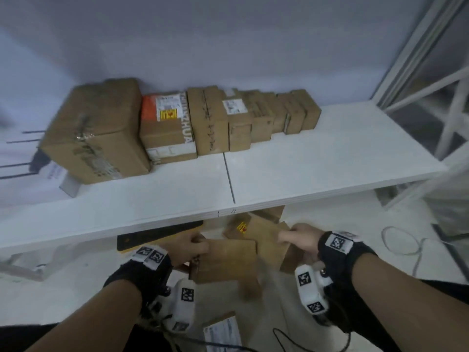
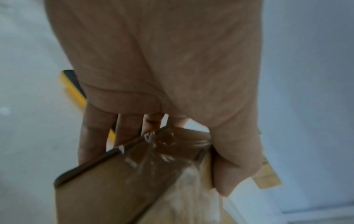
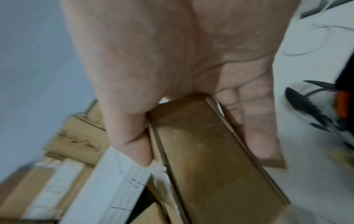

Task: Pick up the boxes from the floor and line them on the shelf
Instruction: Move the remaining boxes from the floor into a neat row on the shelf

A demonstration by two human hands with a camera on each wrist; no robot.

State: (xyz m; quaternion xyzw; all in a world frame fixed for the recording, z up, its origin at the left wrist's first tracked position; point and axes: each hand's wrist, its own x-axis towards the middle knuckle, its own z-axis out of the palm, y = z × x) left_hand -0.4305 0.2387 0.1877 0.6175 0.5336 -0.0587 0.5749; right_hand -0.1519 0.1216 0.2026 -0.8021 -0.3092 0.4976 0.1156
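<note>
My left hand [image 1: 195,246] grips a flat brown cardboard box [image 1: 227,260] below the shelf's front edge; in the left wrist view the fingers [image 2: 95,136] and thumb pinch its taped corner [image 2: 162,144]. My right hand [image 1: 297,237] grips a second brown box [image 1: 266,235] with a yellow sticker, thumb on one face and fingers [image 3: 256,121] on the other face of that box [image 3: 210,151]. A row of cardboard boxes [image 1: 203,118] stands along the back of the white shelf [image 1: 330,158], from a large one [image 1: 99,130] at left to small ones at right.
More boxes lie on the pale floor under the shelf, along with a black and yellow flat item [image 1: 157,235] and a labelled parcel [image 1: 223,331]. A grey cable [image 1: 403,240] loops on the floor at right. A white metal frame [image 1: 431,72] stands beyond the shelf's right end.
</note>
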